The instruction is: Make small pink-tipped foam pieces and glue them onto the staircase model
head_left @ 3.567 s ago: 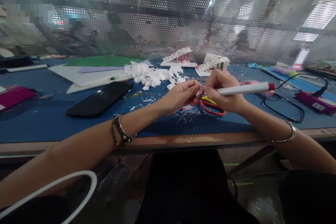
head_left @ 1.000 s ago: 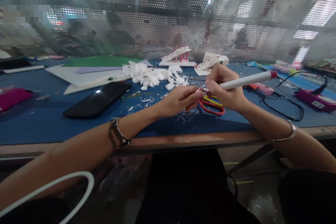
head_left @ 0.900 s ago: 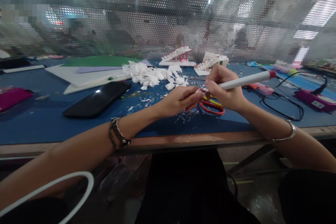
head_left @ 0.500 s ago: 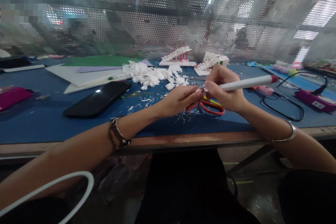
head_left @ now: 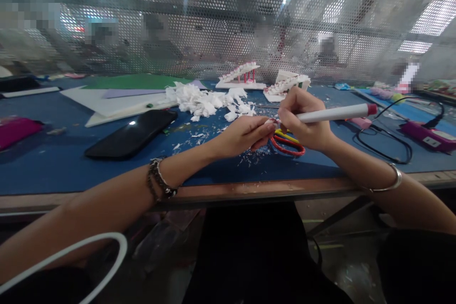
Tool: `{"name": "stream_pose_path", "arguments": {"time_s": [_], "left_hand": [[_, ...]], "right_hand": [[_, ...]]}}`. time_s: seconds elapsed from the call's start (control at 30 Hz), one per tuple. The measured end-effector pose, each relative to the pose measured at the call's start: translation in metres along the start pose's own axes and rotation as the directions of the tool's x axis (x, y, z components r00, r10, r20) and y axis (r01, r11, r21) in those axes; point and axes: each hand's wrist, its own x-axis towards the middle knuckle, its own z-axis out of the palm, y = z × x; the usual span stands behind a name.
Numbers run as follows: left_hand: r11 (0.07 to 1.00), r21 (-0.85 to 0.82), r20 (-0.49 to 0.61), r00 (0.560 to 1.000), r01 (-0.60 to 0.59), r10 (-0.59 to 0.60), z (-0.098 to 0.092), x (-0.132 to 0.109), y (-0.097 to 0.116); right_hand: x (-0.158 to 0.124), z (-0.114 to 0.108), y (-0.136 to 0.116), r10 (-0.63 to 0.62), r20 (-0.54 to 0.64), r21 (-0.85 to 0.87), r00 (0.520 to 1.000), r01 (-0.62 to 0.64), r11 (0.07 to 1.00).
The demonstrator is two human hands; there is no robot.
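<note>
My right hand [head_left: 306, 121] is closed round a white marker pen [head_left: 333, 113] with a dark red end, its tip down by my left fingers. My left hand [head_left: 247, 134] pinches a small white piece with dark red marks [head_left: 272, 121], mostly hidden by the fingers. Red stain shows near those fingertips. Just below the hands lie red and yellow scissor-like loops [head_left: 288, 148] on the blue table [head_left: 221, 171]. White shreds are scattered around there. Behind the hands sits a heap of torn white scraps [head_left: 203, 100].
A black phone [head_left: 131, 135] lies left, by white sheets [head_left: 103, 102] and a green sheet [head_left: 135, 81]. Two white-and-red stair models [head_left: 245, 76] stand before a perforated metal screen [head_left: 221, 23]. A purple power strip [head_left: 429, 137] with a black cable lies right.
Almost nothing differs. Both hands keep their places and grips, and the marker's back end sits very slightly lower.
</note>
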Motion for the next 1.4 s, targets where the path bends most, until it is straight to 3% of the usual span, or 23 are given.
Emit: {"name": "stream_pose_path", "arguments": {"time_s": [0.13,0.7,1.07,1.2,1.4], "left_hand": [[1.0,0.006,-0.012,1.0,0.01,-0.01,0.0003,0.0009,0.0018],[0.999,0.038,0.006,0.999,0.035,-0.035,0.0017,0.0018,-0.0009],[0.999,0.01,0.007,0.999,0.052,-0.052,0.0015,0.0016,0.0],[0.999,0.02,0.027,0.999,0.046,-0.046,0.0013,0.0013,-0.0011],[0.999,0.016,0.013,0.999,0.04,-0.04,-0.0002,0.0012,-0.0002]], "right_hand": [[-0.0009,0.0003,0.0034,0.011,-0.038,0.017,0.999,-0.01,1.0],[-0.0006,-0.0013,0.0021,0.002,-0.006,-0.133,1.0,-0.002,0.991],[0.0004,-0.0028,0.0011,-0.07,0.001,-0.176,0.998,0.069,0.982],[-0.0002,-0.0034,0.0033,-0.028,0.03,-0.245,0.999,0.035,0.969],[0.001,-0.0092,0.0049,0.018,-0.072,-0.156,0.997,-0.029,0.987]]}}
